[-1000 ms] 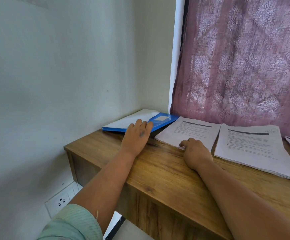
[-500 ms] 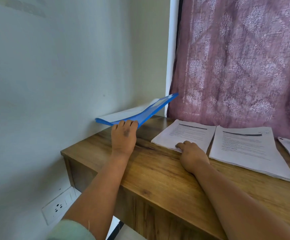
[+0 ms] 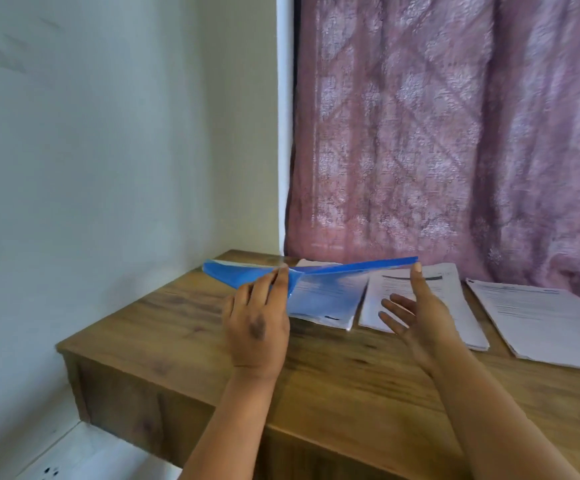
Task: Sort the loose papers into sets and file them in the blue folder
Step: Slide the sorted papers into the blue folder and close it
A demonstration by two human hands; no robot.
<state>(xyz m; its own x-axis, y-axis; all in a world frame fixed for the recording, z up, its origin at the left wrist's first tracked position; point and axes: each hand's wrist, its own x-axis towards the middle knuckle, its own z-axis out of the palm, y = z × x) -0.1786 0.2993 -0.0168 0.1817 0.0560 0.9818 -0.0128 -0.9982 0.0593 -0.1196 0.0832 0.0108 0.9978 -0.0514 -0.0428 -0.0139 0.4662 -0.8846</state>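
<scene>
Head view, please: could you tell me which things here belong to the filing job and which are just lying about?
Part of the job:
blue folder, gripped by the left hand
right hand, open beside it
three paper stacks: left, middle, right

Just there:
wooden desk
pink curtain
wall socket

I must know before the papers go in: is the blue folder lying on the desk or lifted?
Lifted. The left hand holds the blue folder in the air above the paper stacks.
</scene>
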